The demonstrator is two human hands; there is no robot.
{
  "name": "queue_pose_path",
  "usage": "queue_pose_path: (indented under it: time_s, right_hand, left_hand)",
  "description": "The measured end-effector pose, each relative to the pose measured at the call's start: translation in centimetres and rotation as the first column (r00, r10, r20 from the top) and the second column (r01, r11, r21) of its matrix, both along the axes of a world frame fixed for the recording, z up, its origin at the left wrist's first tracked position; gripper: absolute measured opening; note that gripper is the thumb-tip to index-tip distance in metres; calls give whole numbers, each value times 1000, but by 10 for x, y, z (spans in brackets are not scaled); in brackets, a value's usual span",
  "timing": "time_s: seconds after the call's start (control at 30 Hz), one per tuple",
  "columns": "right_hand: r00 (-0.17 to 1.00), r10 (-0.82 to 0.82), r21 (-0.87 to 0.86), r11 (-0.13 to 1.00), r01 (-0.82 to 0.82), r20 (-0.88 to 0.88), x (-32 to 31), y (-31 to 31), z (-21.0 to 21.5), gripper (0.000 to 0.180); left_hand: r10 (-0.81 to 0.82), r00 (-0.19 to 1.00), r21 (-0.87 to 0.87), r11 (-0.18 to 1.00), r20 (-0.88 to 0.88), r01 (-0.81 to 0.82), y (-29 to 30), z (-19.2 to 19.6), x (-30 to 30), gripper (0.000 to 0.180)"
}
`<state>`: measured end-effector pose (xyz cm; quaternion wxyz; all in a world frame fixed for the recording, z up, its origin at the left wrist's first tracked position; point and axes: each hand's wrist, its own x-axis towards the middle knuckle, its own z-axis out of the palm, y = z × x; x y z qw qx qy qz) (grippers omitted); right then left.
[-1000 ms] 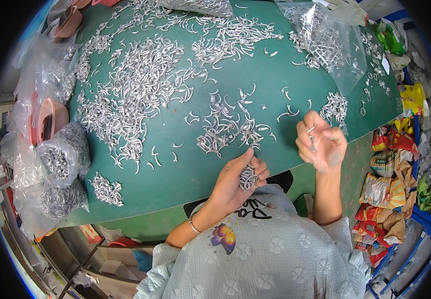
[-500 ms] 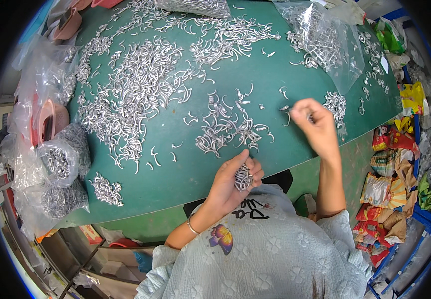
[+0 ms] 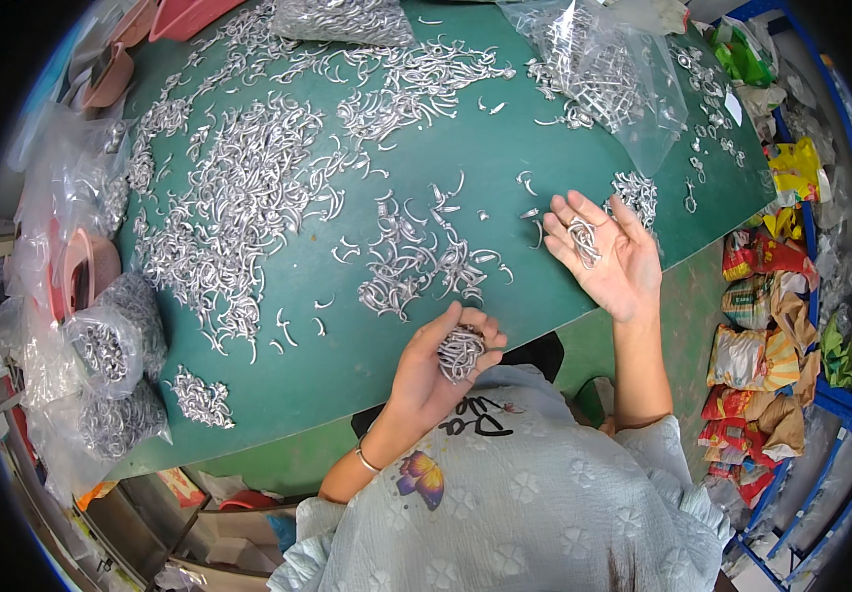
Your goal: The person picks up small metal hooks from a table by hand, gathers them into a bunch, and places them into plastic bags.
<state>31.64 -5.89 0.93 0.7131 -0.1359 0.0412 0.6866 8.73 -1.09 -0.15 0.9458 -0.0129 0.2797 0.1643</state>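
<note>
Near the table's front edge, my left hand (image 3: 420, 373) is curled, palm up, around a bunch of silvery curved metal pieces (image 3: 460, 355). To the right, my right hand (image 3: 625, 274) is turned palm up with its fingers spread and slightly bent. A few curved metal rods (image 3: 584, 243) lie on its palm by the fingers. Beyond my left hand is a loose heap of similar silvery curved pieces (image 3: 396, 261) on the green table (image 3: 387, 355). A small pile of metal parts (image 3: 635, 195) sits just behind my right hand, which partly hides it.
A large spread of curved pieces (image 3: 239, 187) covers the table's left side. Clear bags of metal parts (image 3: 115, 335) stand at the left edge beside a pink basket (image 3: 91, 261). Another clear bag (image 3: 613, 79) lies at the back right. Blue shelving (image 3: 845, 419) and colourful sacks (image 3: 756, 355) stand right.
My right hand has turned from closed over the table to palm up and spread, showing the rods. My left hand keeps its bunch. The whole view has shifted slightly.
</note>
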Motion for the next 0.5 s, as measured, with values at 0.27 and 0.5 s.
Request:
queue_pose_path:
  time_s: [0.27, 0.5]
  right_hand:
    - [999, 11, -38, 999, -9, 45, -11, -2, 0, 45]
    - [804, 162, -132, 986, -105, 572, -19, -1, 2, 36]
  left_hand:
    - [36, 992, 5, 999, 118, -37, 0, -1, 0, 31]
    - [53, 995, -9, 999, 80, -52, 1, 1, -1, 32]
